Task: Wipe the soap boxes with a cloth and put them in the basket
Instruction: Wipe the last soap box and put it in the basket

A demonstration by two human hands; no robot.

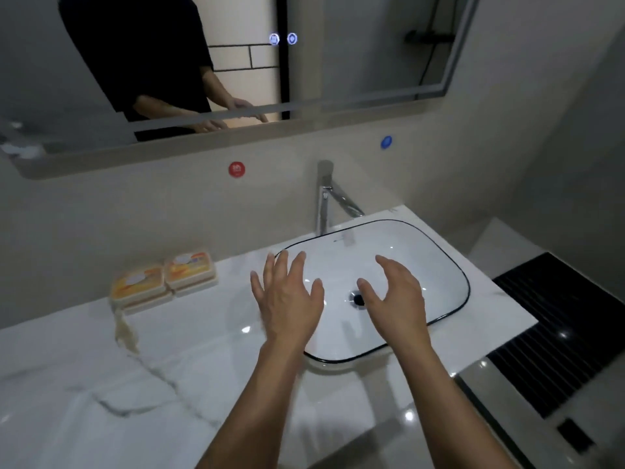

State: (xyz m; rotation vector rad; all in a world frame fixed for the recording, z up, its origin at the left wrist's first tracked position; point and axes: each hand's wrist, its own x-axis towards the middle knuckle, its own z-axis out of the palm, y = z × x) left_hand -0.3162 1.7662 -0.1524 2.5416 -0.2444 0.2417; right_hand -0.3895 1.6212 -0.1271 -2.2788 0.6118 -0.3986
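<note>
Soap boxes (164,280): stacked in two piles set side by side and touching, on the white marble countertop (101,384) close to the back wall, left of the basin. Cream-coloured rectangular cases with rounded corners; lids carry orange-and-yellow printed labels with a white patch. Print too blurred to read.

Left hand (287,296): palm down, fingers straight and spread, holding nothing, over the left rim of the wash basin (422,252); well apart from the boxes.

Right hand (395,296): fingers relaxed, lightly bent, holding nothing, over the basin near the drain (357,298).

Chrome faucet (324,198): behind the basin. Mirror (338,62): above.
</note>
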